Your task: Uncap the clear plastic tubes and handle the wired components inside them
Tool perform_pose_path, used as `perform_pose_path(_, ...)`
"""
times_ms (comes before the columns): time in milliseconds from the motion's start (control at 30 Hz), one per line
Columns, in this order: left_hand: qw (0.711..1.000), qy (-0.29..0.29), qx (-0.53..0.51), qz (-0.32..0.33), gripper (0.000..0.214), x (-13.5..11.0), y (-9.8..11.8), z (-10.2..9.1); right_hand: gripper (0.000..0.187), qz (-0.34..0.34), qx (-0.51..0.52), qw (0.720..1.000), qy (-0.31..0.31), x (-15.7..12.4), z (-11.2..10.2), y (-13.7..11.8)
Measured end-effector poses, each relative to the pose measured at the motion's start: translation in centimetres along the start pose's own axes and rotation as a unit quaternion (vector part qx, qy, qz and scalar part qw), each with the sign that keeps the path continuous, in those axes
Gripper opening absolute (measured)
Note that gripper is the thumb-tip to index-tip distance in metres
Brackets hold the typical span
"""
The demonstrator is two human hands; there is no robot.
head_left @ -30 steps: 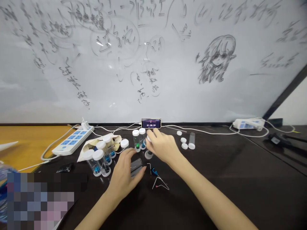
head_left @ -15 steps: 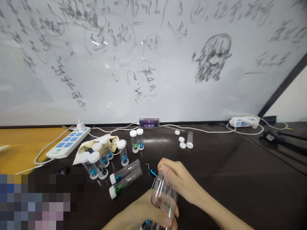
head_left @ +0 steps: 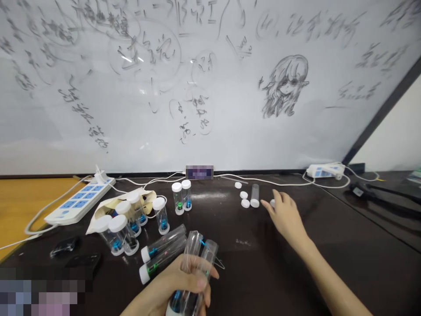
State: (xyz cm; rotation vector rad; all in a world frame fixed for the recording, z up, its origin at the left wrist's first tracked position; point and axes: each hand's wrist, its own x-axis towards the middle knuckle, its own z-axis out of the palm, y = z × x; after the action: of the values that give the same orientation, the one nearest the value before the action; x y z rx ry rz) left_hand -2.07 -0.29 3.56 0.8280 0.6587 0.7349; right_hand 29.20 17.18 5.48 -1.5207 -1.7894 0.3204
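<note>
Head camera view over a dark table (head_left: pixel 329 245) set against a scribbled whiteboard (head_left: pixel 210 87): a person's left hand (head_left: pixel 177 289) is wrapped around two clear plastic tubes (head_left: pixel 197 259), held close to the body at the bottom edge of the picture, open mouths pointing away and up; something blue shows inside near the palm. The right hand (head_left: pixel 286 217) stretches out flat across the table, fingers loosely spread and holding nothing, its fingertips just beside a small white cap (head_left: pixel 272 202) and near an upright capless tube (head_left: pixel 255 195) with three more loose caps (head_left: pixel 244 198) at its side.

Just beyond the left hand, two capped tubes (head_left: pixel 161 254) lie on their sides, touching each other, one with a blue piece inside, one with green. Farther back, a pair of capped tubes (head_left: pixel 182 197) stands upright near the wall. To the left, a cluster of capped tubes (head_left: pixel 125 219) stands on and around a pale cloth bag (head_left: pixel 101 210). A white power strip (head_left: pixel 79 202) with blue sockets lies at the far left, its cable running along the wall, and another power strip (head_left: pixel 324 170) sits at the far right.
</note>
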Motion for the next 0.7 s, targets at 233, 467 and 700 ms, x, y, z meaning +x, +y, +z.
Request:
perform_pose_path(233, 0.998, 0.056, 0.035, -0.019, 0.056, -0.5, 0.0, -0.8, 0.063, -0.141, 0.319, 0.836, -0.424, -6.8, 1.9, -8.1)
perform_pose_path(467, 0.999, 0.025, 0.020, -0.043, 0.062, -1.0, 0.0, -0.8, 0.058, -0.093, 0.468, 0.716, -0.509, -8.4, 3.8, -8.4)
perform_pose_path(700, 0.996, -0.058, -0.057, -0.019, 0.067, -0.9, -1.2, -1.1, 0.071, -0.090, 0.446, 0.629, -0.630, -9.4, 5.0, -8.3)
